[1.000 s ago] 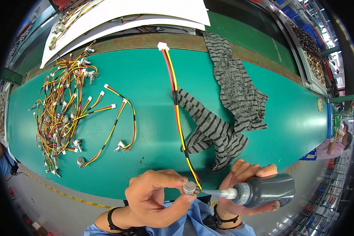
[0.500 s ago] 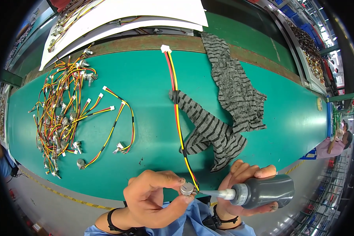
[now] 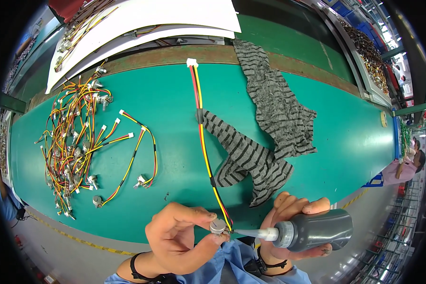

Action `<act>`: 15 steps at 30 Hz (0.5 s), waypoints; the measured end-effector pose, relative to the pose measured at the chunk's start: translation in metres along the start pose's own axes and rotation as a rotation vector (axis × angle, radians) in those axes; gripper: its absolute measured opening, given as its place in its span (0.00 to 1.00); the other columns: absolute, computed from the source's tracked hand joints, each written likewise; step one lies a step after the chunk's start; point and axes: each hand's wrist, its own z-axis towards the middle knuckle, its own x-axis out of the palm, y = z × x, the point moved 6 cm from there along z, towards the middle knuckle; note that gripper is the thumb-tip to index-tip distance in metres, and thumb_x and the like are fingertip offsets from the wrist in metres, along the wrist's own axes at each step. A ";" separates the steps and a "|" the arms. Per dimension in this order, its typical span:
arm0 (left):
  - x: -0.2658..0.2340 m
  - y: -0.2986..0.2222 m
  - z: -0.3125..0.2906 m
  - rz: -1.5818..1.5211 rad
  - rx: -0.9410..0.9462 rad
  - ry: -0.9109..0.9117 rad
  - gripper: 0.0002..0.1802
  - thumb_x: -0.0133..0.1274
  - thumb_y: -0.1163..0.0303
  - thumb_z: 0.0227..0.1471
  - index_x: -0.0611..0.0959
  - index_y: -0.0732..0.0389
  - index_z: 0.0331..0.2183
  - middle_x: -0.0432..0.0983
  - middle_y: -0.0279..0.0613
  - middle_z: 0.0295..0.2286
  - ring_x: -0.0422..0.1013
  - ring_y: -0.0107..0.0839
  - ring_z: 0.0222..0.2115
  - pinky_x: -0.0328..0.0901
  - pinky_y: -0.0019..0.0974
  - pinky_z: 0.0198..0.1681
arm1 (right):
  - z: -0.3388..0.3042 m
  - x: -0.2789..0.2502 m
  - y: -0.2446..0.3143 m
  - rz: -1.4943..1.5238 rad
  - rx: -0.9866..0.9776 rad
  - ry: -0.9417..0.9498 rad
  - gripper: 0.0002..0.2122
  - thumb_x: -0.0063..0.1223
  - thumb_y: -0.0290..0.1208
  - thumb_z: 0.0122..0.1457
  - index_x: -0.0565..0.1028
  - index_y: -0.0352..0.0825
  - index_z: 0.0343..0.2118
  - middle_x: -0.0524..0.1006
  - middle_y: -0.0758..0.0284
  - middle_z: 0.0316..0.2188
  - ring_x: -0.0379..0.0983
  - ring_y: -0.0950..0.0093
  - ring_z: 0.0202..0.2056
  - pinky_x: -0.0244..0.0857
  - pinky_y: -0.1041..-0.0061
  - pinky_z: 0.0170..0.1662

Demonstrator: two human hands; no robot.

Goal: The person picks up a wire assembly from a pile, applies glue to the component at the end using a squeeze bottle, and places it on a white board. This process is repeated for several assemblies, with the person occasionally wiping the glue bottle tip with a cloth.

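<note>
Between thumb and forefinger of my left hand [image 3: 177, 239] is a small round metal potentiometer [image 3: 217, 226]. From it a red, black and yellow wire lead [image 3: 206, 156] runs away across the table, ending in a white plug [image 3: 192, 62]. My right hand [image 3: 296, 207] is wrapped round a dark squeeze bottle [image 3: 323, 230], lying nearly level. Its pale, tapering nozzle [image 3: 253, 233] points left, the tip at the potentiometer's terminals, where the wires join. Whether the tip touches them, or any liquid comes out, I cannot make out.
Left on the green table [image 3: 128, 217] lies a tangled heap of wired potentiometers [image 3: 73, 146]. Two more wired potentiometers [image 3: 141, 180] lie beside it. Grey-and-black striped cloth pieces [image 3: 274, 104] rest right of centre. White sheets [image 3: 175, 16] stand beyond the far edge; another person [image 3: 400, 170] is far right.
The potentiometer and my left hand have shifted slightly left, and the nozzle has followed. The whole view has also moved a little. Both grips are unchanged.
</note>
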 end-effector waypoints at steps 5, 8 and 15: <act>-0.001 -0.001 -0.001 0.037 -0.001 0.002 0.17 0.54 0.92 0.41 0.72 0.77 0.37 0.78 0.56 0.30 0.78 0.35 0.32 0.72 0.35 0.37 | 0.000 0.000 0.000 0.030 -0.008 0.008 0.33 0.35 0.71 0.53 0.58 0.37 0.34 0.61 0.70 0.13 0.50 0.79 0.15 0.45 0.75 0.25; -0.001 0.000 -0.001 0.050 0.005 0.001 0.17 0.54 0.92 0.41 0.72 0.77 0.37 0.78 0.56 0.30 0.78 0.36 0.32 0.72 0.35 0.37 | 0.001 0.001 0.000 0.041 -0.002 0.006 0.33 0.35 0.71 0.53 0.58 0.37 0.34 0.61 0.70 0.13 0.50 0.79 0.15 0.45 0.75 0.25; 0.000 0.003 0.000 0.046 -0.013 -0.005 0.17 0.54 0.92 0.41 0.72 0.77 0.37 0.78 0.55 0.30 0.78 0.36 0.32 0.72 0.34 0.37 | 0.001 0.001 0.000 0.030 0.014 0.009 0.33 0.36 0.71 0.52 0.58 0.37 0.34 0.61 0.70 0.13 0.49 0.79 0.15 0.45 0.75 0.25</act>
